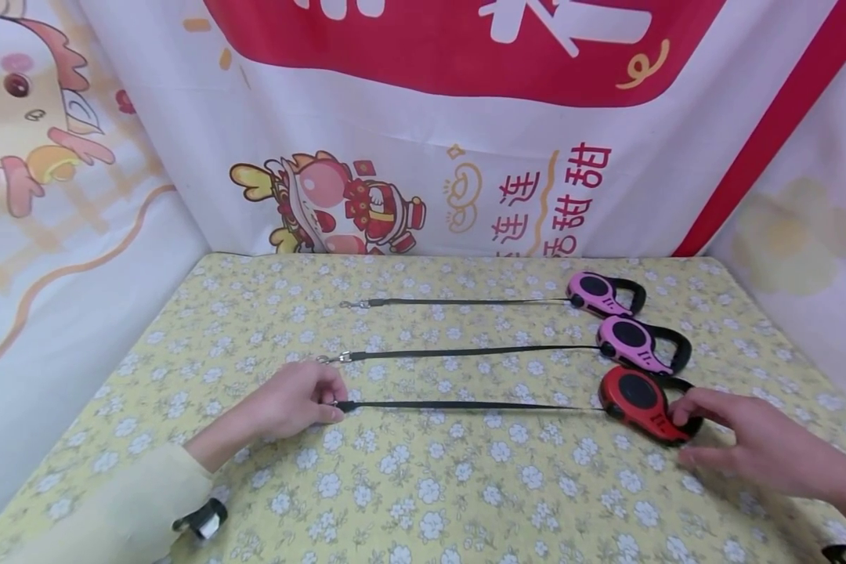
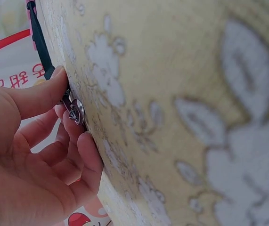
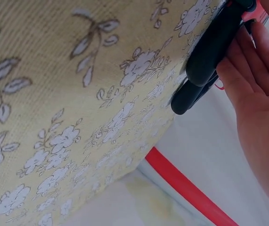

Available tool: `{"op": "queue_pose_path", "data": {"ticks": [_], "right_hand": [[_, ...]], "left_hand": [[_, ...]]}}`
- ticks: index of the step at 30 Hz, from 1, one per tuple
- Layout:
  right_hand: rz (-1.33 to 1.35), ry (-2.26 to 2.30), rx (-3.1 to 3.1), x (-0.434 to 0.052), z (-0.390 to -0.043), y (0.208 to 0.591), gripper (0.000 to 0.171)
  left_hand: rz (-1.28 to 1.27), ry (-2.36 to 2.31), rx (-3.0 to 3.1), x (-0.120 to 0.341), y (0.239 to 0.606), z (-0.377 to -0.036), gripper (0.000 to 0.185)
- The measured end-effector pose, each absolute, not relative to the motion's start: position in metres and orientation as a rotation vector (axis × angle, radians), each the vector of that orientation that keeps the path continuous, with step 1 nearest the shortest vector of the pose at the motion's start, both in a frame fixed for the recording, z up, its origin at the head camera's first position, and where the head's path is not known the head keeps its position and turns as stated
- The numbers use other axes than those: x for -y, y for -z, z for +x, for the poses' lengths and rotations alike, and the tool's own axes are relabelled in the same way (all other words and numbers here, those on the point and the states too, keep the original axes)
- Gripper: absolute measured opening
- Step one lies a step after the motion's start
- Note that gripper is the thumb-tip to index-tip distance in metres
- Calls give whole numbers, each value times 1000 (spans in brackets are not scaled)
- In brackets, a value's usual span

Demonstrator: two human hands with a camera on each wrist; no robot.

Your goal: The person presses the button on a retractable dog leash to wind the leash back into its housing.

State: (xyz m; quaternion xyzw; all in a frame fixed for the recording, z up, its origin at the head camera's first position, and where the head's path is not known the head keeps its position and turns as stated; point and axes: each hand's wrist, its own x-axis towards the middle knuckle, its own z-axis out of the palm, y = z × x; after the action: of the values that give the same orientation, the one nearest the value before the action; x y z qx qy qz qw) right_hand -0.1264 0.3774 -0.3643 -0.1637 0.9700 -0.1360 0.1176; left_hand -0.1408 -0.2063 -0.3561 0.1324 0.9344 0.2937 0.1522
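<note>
Left hand is pinching the strap clip; right hand, fingers relaxed, is touching the red leash.
If the pinch is loosening, the stretched strap is probably snapping back.

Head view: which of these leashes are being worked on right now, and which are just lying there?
In hand:
red leash, right hand on its case
its strap end, pinched by left hand

Lying about:
near pink leash
far pink leash
</note>
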Motion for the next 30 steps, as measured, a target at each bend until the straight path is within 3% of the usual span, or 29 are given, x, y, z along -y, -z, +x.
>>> {"op": "queue_pose_path", "data": {"ticks": [10, 21, 27, 30], "right_hand": [[-539, 331, -2915, -371, -126, 362, 44], [-668, 213, -2979, -366, -129, 367, 24], [-783, 188, -3014, -368, -126, 372, 27], [-797, 146, -3061, -369, -122, 375, 41]], "left_hand": [[363, -855, -2683, 208, 353, -138, 14], [356, -800, -2692, 209, 354, -139, 11], [335, -755, -2723, 210, 348, -138, 8], [334, -788, -2734, 214, 340, -138, 4]]}}
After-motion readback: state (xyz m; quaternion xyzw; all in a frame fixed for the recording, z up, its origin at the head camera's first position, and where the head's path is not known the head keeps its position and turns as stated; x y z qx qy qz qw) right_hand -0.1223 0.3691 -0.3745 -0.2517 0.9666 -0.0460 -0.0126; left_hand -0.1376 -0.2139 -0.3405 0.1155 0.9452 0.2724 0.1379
